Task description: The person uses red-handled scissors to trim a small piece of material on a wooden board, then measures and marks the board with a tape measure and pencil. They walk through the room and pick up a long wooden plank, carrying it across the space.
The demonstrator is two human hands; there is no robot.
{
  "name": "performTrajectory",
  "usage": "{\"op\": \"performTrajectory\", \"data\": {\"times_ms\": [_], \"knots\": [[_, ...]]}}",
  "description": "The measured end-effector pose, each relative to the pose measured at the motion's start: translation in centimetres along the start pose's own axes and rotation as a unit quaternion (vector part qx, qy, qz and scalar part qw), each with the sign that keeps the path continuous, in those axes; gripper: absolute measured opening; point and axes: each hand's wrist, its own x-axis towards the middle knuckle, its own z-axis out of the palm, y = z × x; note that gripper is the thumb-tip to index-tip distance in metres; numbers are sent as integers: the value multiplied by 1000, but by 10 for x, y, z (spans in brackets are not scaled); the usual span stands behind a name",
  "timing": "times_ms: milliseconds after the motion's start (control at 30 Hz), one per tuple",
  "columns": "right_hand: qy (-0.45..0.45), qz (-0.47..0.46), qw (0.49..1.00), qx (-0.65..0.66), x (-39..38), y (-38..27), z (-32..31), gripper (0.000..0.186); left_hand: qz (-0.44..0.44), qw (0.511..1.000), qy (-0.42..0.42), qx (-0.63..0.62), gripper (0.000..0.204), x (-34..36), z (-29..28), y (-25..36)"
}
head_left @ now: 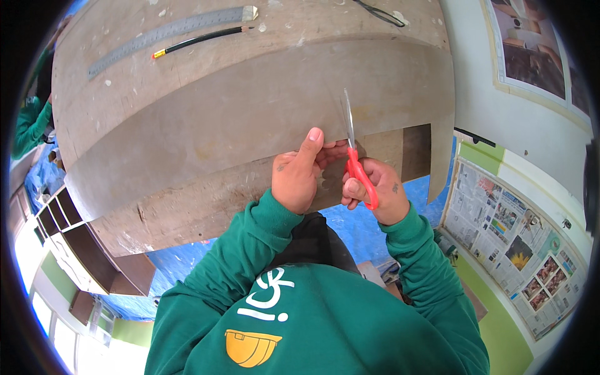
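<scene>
A long, thin grey-brown sheet (pixel 244 106) lies across the wooden tabletop (pixel 181 203). My left hand (pixel 296 178) pinches its near edge, thumb on top and fingers underneath. My right hand (pixel 386 190) grips red-handled scissors (pixel 357 165) close beside it. The blades point away from me, at the sheet's near edge; one blade shows above the sheet. At the right end, a narrow tongue of the sheet hangs past the table's edge, next to a dark brown patch (pixel 417 152).
Beyond the sheet lie a steel ruler (pixel 169 39), a black pencil (pixel 203 42) and a dark cord (pixel 380 12). Blue plastic sheeting (pixel 356 231) covers the floor. A newspaper-covered panel (pixel 509 240) stands at right. Another person's green sleeve (pixel 31 128) shows at far left, above a shelf unit (pixel 84 250).
</scene>
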Motion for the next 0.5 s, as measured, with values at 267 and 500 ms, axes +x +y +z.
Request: {"op": "performTrajectory", "data": {"times_ms": [267, 500], "knots": [[17, -5, 1000, 23, 0, 2, 0, 44, 0, 1000, -2, 3, 45, 0, -1, -1], [27, 2, 1000, 11, -2, 0, -1, 42, 0, 1000, 2, 5, 36, -1, -2, -1]]}}
